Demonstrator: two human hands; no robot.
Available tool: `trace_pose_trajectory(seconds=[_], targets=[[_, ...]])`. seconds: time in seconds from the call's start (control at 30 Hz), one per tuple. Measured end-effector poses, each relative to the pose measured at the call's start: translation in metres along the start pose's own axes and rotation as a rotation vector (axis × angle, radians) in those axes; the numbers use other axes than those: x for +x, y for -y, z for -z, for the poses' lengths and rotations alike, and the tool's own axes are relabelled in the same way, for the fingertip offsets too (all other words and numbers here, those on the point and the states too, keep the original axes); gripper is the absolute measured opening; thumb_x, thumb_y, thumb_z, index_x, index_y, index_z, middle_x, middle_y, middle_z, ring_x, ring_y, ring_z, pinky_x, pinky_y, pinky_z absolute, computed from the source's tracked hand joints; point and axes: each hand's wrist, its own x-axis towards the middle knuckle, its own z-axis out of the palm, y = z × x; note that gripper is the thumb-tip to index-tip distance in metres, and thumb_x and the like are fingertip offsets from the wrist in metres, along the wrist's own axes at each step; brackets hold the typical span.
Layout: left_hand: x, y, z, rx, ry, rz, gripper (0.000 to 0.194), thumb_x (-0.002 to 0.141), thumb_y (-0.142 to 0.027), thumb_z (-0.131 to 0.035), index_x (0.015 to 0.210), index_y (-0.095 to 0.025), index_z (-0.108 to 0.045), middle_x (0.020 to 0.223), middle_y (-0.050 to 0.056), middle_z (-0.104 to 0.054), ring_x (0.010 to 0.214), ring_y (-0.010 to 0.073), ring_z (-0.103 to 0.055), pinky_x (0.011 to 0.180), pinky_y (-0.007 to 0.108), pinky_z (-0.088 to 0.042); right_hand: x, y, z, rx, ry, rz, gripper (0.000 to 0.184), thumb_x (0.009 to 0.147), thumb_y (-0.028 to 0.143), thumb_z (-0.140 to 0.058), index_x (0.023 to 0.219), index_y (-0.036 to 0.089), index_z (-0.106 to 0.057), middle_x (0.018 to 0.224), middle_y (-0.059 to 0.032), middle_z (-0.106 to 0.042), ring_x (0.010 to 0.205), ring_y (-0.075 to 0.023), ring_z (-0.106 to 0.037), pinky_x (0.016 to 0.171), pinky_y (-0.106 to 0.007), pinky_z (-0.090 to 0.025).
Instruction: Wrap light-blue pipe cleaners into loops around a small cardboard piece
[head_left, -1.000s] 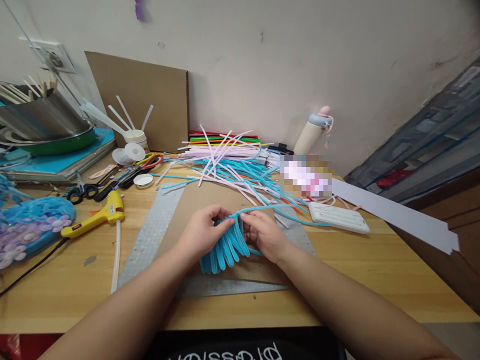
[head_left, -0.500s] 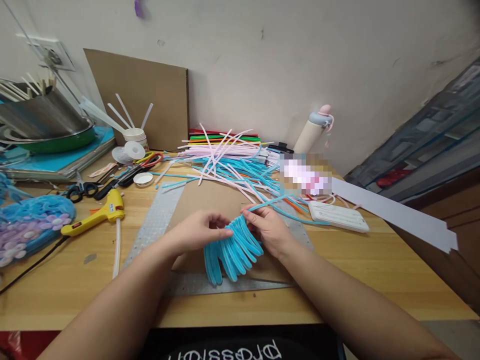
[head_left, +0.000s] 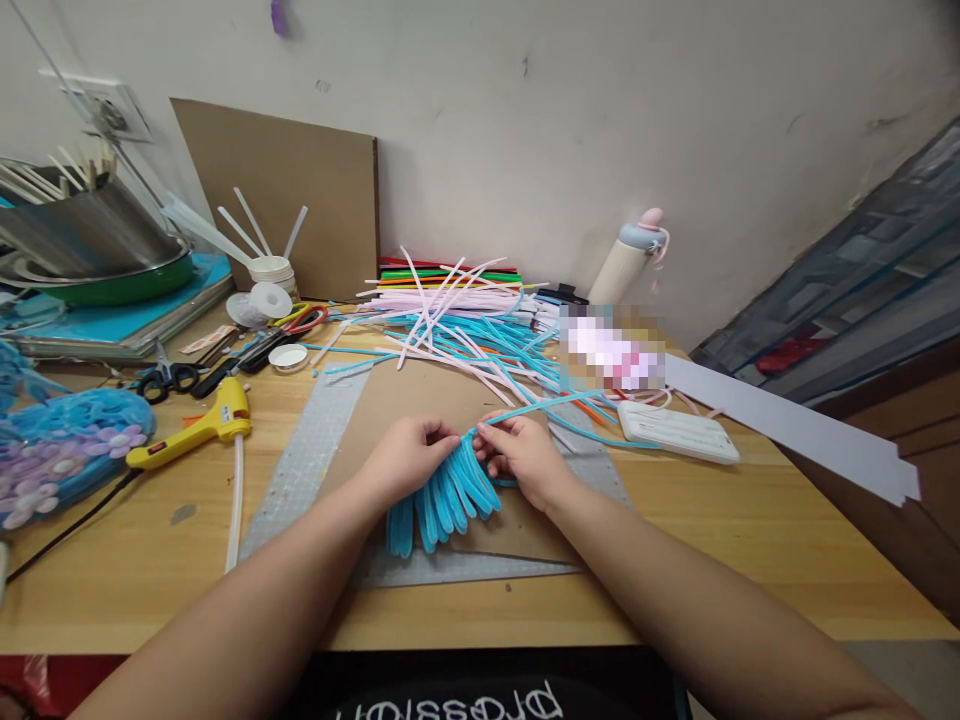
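Both hands are over the middle of the table, close together. My left hand is closed around the top of a row of looped blue pipe cleaners, whose loops hang downward like a fringe. Thumb and fingers of my right hand pinch a blue pipe cleaner at the right end of that row. Its free length runs up and to the right from my fingers. A brown cardboard sheet lies under the work, on a grey cutting mat. The left fingertips are partly hidden behind the loops.
Behind the hands lies a pile of pink and blue pipe cleaners. At left are a yellow glue gun, scissors and a blue piece with flowers. A white power strip and a bottle stand to the right.
Both hands and the looped pipe cleaners have shifted slightly left. The right fingers have moved a little lower, and the free pipe cleaner now stretches farther right.
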Motion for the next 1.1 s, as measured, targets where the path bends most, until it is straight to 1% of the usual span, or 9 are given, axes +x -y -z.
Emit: trace_pose_trajectory(seconds=[0.13,0.27,0.33,0.5,0.73,0.83,0.93,1.03,1.1], targets=[[0.0012,0.0026,0.0020,-0.076,0.056,0.039,0.025,0.072,-0.036,-0.051,0.074,-0.015,-0.064,0.064,0.000,-0.063,0.061,0.0157,-0.056,0.056,0.024,-0.040,0.0002,0.0002,-0.0004,-0.007,0.000,0.002,0.027,0.063,0.036,-0.068,0.075,0.015,-0.054,0.061,0.0005,-0.058,0.051,-0.0103,-0.053,0.035,-0.017,-0.037],[0.0006,0.0027,0.0034,-0.075,0.078,0.032,0.022,0.071,-0.033,-0.051,0.072,-0.015,-0.063,0.063,-0.001,-0.061,0.060,0.0145,-0.054,0.055,0.023,-0.039,0.0010,-0.0001,-0.0003,-0.004,-0.020,-0.003,0.026,0.063,0.035,-0.067,0.074,0.015,-0.055,0.060,0.0006,-0.058,0.050,-0.0095,-0.053,0.036,-0.017,-0.038],[0.0002,0.0019,0.0024,-0.083,0.089,0.026,0.023,0.072,-0.034,-0.051,0.074,-0.015,-0.064,0.064,0.000,-0.062,0.061,0.0150,-0.054,0.055,0.024,-0.039,0.0011,0.0000,-0.0002,-0.006,-0.010,-0.004,0.026,0.063,0.036,-0.067,0.073,0.015,-0.055,0.060,0.0006,-0.058,0.050,-0.0093,-0.053,0.037,-0.017,-0.038],[0.0000,-0.0005,-0.0026,-0.202,0.077,0.008,0.029,0.075,-0.038,-0.049,0.082,-0.014,-0.064,0.075,0.003,-0.066,0.068,0.0170,-0.058,0.060,0.025,-0.043,0.0007,-0.0005,-0.0006,-0.032,0.031,-0.002,0.027,0.063,0.038,-0.068,0.072,0.015,-0.056,0.062,-0.0004,-0.059,0.050,-0.0093,-0.053,0.037,-0.018,-0.040],[0.0007,0.0005,-0.0003,-0.125,0.065,0.032,0.025,0.071,-0.036,-0.052,0.074,-0.014,-0.063,0.066,0.002,-0.064,0.061,0.0158,-0.056,0.056,0.025,-0.042,0.0002,-0.0006,-0.0013,-0.021,0.018,-0.003,0.026,0.062,0.037,-0.068,0.070,0.015,-0.056,0.062,-0.0002,-0.059,0.050,-0.0091,-0.053,0.038,-0.018,-0.039],[0.0006,-0.0001,-0.0004,-0.125,0.081,0.018,0.025,0.072,-0.036,-0.051,0.076,-0.014,-0.063,0.068,0.002,-0.063,0.063,0.0158,-0.056,0.057,0.024,-0.042,0.0007,-0.0011,-0.0004,-0.044,0.021,0.002,0.026,0.063,0.038,-0.067,0.069,0.015,-0.056,0.061,0.0007,-0.057,0.048,-0.0087,-0.051,0.038,-0.018,-0.038],[-0.0003,-0.0027,-0.0007,-0.142,0.097,0.016,0.025,0.072,-0.036,-0.052,0.077,-0.014,-0.062,0.067,0.001,-0.061,0.061,0.0144,-0.054,0.057,0.024,-0.041,0.0012,-0.0022,0.0011,-0.129,0.017,0.072,0.024,0.067,0.038,-0.064,0.071,0.015,-0.057,0.057,0.0032,-0.053,0.043,-0.0064,-0.044,0.039,-0.019,-0.034],[-0.0014,-0.0051,0.0000,-0.183,0.092,0.024,0.022,0.071,-0.035,-0.053,0.075,-0.014,-0.061,0.063,-0.001,-0.058,0.058,0.0126,-0.052,0.055,0.023,-0.039,0.0002,-0.0017,0.0024,-0.293,0.027,0.202,0.020,0.070,0.034,-0.063,0.078,0.016,-0.061,0.065,0.0008,-0.059,0.055,-0.0095,-0.051,0.052,-0.022,-0.041],[-0.0017,-0.0058,0.0006,-0.221,0.084,0.032,0.022,0.070,-0.035,-0.055,0.074,-0.014,-0.061,0.064,-0.001,-0.059,0.059,0.0128,-0.053,0.056,0.023,-0.040,-0.0014,-0.0007,0.0029,-0.402,0.054,0.244,0.017,0.071,0.032,-0.061,0.077,0.016,-0.062,0.071,-0.0015,-0.063,0.064,-0.0126,-0.055,0.061,-0.025,-0.044]])
